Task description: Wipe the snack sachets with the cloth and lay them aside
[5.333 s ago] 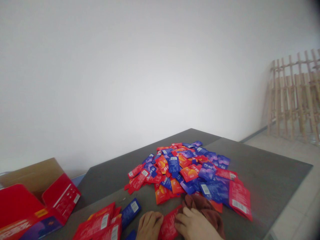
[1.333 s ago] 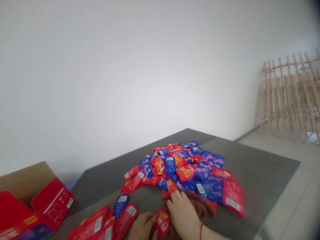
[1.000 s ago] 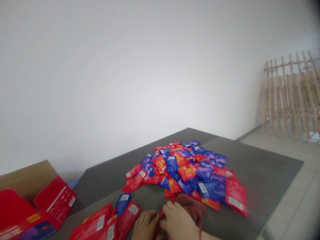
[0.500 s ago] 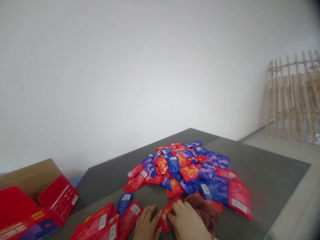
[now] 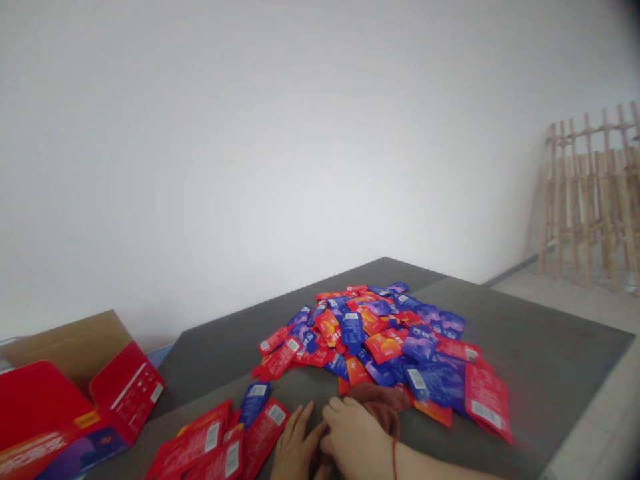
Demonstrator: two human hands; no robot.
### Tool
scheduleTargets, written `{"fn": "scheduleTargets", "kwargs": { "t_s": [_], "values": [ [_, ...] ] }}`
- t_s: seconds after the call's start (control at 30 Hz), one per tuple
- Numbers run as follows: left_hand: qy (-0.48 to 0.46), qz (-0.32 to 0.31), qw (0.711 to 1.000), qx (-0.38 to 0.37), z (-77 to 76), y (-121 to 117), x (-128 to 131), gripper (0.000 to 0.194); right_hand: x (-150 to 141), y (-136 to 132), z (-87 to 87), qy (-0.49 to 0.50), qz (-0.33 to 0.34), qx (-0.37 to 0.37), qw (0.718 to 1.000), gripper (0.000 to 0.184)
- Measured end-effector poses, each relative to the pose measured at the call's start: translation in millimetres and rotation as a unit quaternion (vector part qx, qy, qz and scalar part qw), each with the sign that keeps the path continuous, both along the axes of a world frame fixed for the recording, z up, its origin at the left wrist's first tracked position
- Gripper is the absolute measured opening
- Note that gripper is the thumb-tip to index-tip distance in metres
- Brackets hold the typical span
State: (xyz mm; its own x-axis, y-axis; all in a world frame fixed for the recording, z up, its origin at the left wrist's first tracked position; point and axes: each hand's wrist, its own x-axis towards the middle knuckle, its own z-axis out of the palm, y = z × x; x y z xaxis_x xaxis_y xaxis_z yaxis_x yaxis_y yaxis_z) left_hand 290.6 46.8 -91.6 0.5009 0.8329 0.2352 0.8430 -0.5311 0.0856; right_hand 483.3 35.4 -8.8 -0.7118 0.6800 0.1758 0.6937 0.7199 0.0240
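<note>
At the bottom centre my right hand point(image 5: 356, 437) is closed on a brown cloth point(image 5: 384, 404), which bunches out beyond its fingers. Right beside it, my left hand point(image 5: 294, 445) lies on the table with its fingers stretched forward and its thumb toward the right hand. A red packet between the two hands is now almost wholly hidden by them. Left of my left hand, several red packets point(image 5: 204, 440) lie in a small group with one blue packet point(image 5: 254, 402). Ahead of the hands spreads a heap of red, orange and blue-purple packets point(image 5: 353, 330).
An open red and purple cardboard box point(image 5: 107, 427) stands at the left with its flaps up. The dark grey table point(image 5: 540, 347) reaches toward a white wall point(image 5: 300, 147). Wooden racks point(image 5: 590, 193) lean at the far right.
My right hand has moved left with the cloth, up against my left hand, and covers the red packet that showed between them. The whole view has shifted slightly.
</note>
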Motion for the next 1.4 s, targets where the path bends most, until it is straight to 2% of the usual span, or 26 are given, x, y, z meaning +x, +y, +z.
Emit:
{"fn": "scheduleTargets", "kwargs": {
  "t_s": [0.1, 0.2, 0.3, 0.37, 0.47, 0.63, 0.7, 0.8, 0.93, 1.07, 1.23, 1.4],
  "values": [
    [-0.01, 0.01, 0.999, 0.044, -5.3, -1.2, 1.5, 0.067, 10.5, -3.9, -6.0, -0.007, -0.035, -0.025, 0.999, 0.012],
    [-0.019, 0.028, 0.994, 0.101, -8.9, -2.1, 5.7, 0.057, 27.6, -6.7, -12.5, 0.018, -0.127, -0.042, 0.991, 0.021],
    [-0.024, 0.044, 0.99, 0.133, -3.6, -3.1, 14.4, 0.044, 44.0, -5.3, -14.0, 0.067, -0.225, -0.019, 0.972, 0.025],
    [-0.029, 0.053, 0.988, 0.14, 2.6, -3.7, 21.4, 0.035, 49.9, -3.8, -13.1, 0.075, -0.258, -0.009, 0.963, 0.025],
    [-0.033, 0.057, 0.987, 0.149, 7.6, -4.1, 29.3, 0.032, 48.1, -5.6, -14.6, 0.077, -0.248, -0.015, 0.966, 0.024],
    [-0.026, 0.053, 0.986, 0.157, 1.4, -2.8, 28.9, 0.051, 36.5, -13.4, -17.0, 0.071, -0.161, -0.043, 0.983, 0.017],
    [-0.025, 0.055, 0.987, 0.152, -0.1, -2.5, 27.5, 0.051, 34.4, -11.7, -8.0, 0.075, -0.181, -0.04, 0.98, 0.019],
    [-0.022, 0.056, 0.988, 0.146, 2.4, -3.3, 27.4, 0.049, 29.7, -3.6, 15.3, 0.059, -0.222, -0.049, 0.972, 0.024],
    [-0.005, 0.053, 0.988, 0.145, 10.1, -6.8, 29.5, 0.049, 16.7, 6.5, 36.9, 0.01, -0.178, -0.082, 0.981, 0.019],
    [0.012, 0.058, 0.987, 0.147, 15.2, -11.5, 31.9, 0.047, 14.9, 6.9, 35.5, -0.011, -0.205, -0.084, 0.975, 0.021],
    [0.029, 0.071, 0.988, 0.137, 16.0, -11.7, 30.9, 0.046, 38.8, -1.8, 31.2, -0.007, -0.264, -0.082, 0.961, 0.027],
    [0.057, -0.006, 0.995, 0.083, 17.3, -2.3, 17.7, 0.055, 38.9, -4.0, 31.0, 0.0, -0.253, -0.086, 0.964, 0.027]
  ]
}}
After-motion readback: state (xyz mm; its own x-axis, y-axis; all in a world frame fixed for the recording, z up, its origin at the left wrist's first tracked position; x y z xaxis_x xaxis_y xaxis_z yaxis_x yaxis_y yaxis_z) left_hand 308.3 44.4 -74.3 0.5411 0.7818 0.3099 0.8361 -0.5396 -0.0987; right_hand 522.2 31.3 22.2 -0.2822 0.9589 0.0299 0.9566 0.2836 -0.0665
